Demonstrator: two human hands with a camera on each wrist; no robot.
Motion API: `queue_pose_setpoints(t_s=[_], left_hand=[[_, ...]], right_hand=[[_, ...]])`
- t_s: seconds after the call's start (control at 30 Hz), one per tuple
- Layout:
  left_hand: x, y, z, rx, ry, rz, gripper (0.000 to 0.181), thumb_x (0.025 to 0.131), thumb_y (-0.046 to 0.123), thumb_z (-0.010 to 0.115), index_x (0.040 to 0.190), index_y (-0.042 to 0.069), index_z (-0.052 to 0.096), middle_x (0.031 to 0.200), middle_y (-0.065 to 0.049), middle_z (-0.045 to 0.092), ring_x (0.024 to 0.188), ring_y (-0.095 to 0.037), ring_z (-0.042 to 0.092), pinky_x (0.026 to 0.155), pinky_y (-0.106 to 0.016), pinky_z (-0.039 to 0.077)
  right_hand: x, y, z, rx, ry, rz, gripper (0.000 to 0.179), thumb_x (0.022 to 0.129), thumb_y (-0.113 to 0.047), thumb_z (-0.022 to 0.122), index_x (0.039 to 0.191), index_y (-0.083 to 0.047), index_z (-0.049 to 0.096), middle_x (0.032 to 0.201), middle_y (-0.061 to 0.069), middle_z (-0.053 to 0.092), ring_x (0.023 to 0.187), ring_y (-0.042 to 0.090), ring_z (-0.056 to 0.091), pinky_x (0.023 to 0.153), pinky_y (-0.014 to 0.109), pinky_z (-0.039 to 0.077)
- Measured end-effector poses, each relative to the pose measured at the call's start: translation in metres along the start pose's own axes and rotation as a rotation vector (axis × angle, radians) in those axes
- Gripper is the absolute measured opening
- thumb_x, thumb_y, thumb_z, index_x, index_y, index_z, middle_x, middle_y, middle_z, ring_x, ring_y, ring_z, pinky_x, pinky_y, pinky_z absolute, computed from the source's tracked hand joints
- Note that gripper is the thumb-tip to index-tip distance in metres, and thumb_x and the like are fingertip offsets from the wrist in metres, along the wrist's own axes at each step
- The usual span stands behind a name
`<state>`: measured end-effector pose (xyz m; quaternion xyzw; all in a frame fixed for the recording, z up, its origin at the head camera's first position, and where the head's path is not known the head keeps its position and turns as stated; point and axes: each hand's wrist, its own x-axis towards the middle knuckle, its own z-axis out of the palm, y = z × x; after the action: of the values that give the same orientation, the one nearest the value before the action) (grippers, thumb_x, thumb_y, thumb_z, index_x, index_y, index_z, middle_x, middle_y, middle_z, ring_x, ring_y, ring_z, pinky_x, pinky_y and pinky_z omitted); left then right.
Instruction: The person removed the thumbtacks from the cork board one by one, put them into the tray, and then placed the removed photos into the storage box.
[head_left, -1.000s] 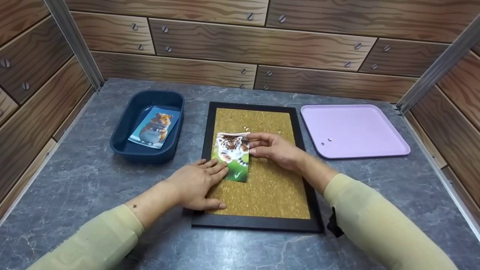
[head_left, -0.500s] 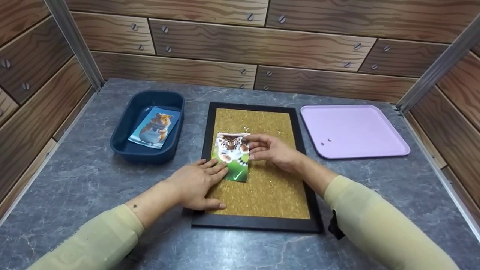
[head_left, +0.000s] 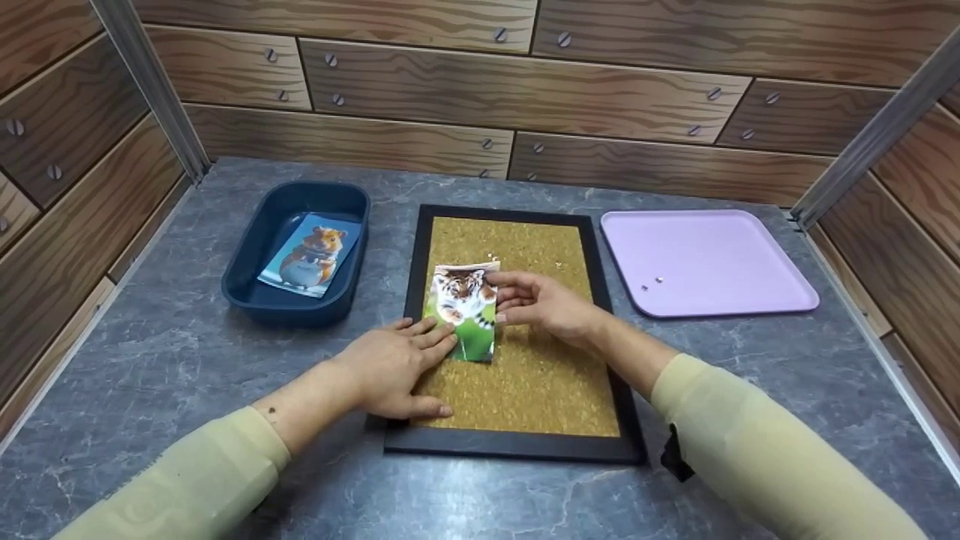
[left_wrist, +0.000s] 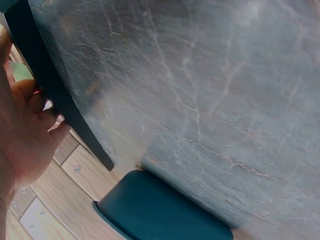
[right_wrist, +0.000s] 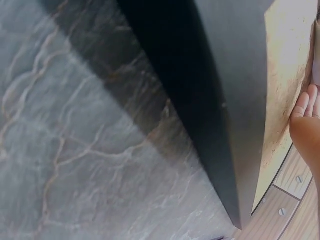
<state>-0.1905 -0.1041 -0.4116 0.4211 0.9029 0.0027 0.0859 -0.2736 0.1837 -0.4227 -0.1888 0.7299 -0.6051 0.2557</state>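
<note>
A photo of a tiger cub (head_left: 463, 311) lies on the cork board (head_left: 555, 375) in the head view, its lower part glossy and its right side slightly bowed. My left hand (head_left: 394, 367) rests across the board's left frame, fingertips on the photo's lower left edge. The thumb touches bare cork. At the photo's right edge my right hand (head_left: 551, 304) holds it with bent fingers, index fingertip near the tiger's head and thumb lower. Part of the left hand (left_wrist: 27, 120) shows behind the frame's black side in the left wrist view.
A dark blue bin (head_left: 240, 292) at the left holds a hamster photo (head_left: 307, 259). At the right is a lilac tray (head_left: 712, 259) bearing small metallic pieces (head_left: 652, 283). Tiny shiny bits (head_left: 492, 257) are on the cork above the tiger photo.
The tiger photo's lower edge and glare have shifted slightly as it bows. My right hand has slid a little lower along its right edge. The left hand stays in place.
</note>
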Motion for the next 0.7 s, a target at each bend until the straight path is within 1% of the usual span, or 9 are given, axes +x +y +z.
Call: queue_pose_setpoints(t_s=[0.07,0.2,0.37,0.47,0.53,0.63,0.7], left_hand=[[0.0,0.0,0.0,-0.002,-0.006,-0.001,0.097,0.099,0.074,0.054,0.165,0.004,0.037,0.17,-0.014,0.034,0.158,-0.035,0.03,0.126,-0.054,0.029],[0.0,0.0,0.0,-0.003,-0.018,-0.012,0.098,0.099,0.075,0.054,0.165,0.005,0.035,0.17,-0.013,0.033,0.158,-0.034,0.028,0.127,-0.053,0.027],[0.0,0.001,0.0,-0.006,-0.019,-0.016,0.099,0.098,0.075,0.054,0.165,0.004,0.035,0.17,-0.014,0.033,0.158,-0.034,0.028,0.127,-0.053,0.027],[0.0,0.001,0.0,-0.009,-0.016,-0.014,0.099,0.098,0.075,0.054,0.165,0.004,0.036,0.17,-0.014,0.033,0.158,-0.034,0.029,0.127,-0.053,0.027],[0.0,0.0,0.0,-0.01,-0.02,-0.017,0.1,0.098,0.076,0.054,0.166,0.004,0.035,0.17,-0.014,0.033,0.158,-0.034,0.028,0.127,-0.053,0.026],[0.0,0.0,0.0,-0.01,-0.021,-0.017,0.1,0.098,0.076,0.053,0.166,0.005,0.035,0.17,-0.014,0.033,0.158,-0.034,0.027,0.127,-0.053,0.026],[0.001,0.0,-0.001,-0.01,-0.014,-0.012,0.099,0.098,0.075,0.054,0.165,0.004,0.036,0.17,-0.014,0.034,0.158,-0.034,0.028,0.127,-0.054,0.027]], right_hand=[[-0.002,-0.001,0.002,0.004,-0.007,-0.003,0.066,0.095,0.01,0.068,0.156,0.007,0.043,0.137,0.023,0.061,0.121,0.026,0.062,0.104,0.033,0.055],[-0.007,-0.004,0.008,0.029,-0.018,0.017,0.065,0.095,0.006,0.07,0.155,0.005,0.045,0.14,0.023,0.061,0.12,0.026,0.064,0.104,0.036,0.056],[-0.013,-0.005,0.017,0.107,-0.011,0.05,0.068,0.095,0.008,0.069,0.157,0.005,0.041,0.141,0.027,0.06,0.116,0.025,0.068,0.101,0.038,0.058],[-0.014,-0.003,0.022,0.156,0.013,0.062,0.072,0.093,0.011,0.069,0.158,0.005,0.04,0.14,0.027,0.061,0.111,0.024,0.07,0.097,0.036,0.06],[-0.014,0.0,0.024,0.168,0.019,0.061,0.073,0.092,0.012,0.069,0.158,0.006,0.038,0.138,0.027,0.062,0.108,0.023,0.071,0.094,0.034,0.061],[-0.014,0.005,0.026,0.155,0.026,0.043,0.074,0.091,0.012,0.069,0.158,0.008,0.037,0.136,0.027,0.063,0.105,0.021,0.07,0.086,0.029,0.061],[-0.015,0.007,0.027,0.135,0.031,0.024,0.075,0.09,0.011,0.069,0.158,0.009,0.037,0.135,0.028,0.063,0.105,0.02,0.07,0.085,0.027,0.06]])
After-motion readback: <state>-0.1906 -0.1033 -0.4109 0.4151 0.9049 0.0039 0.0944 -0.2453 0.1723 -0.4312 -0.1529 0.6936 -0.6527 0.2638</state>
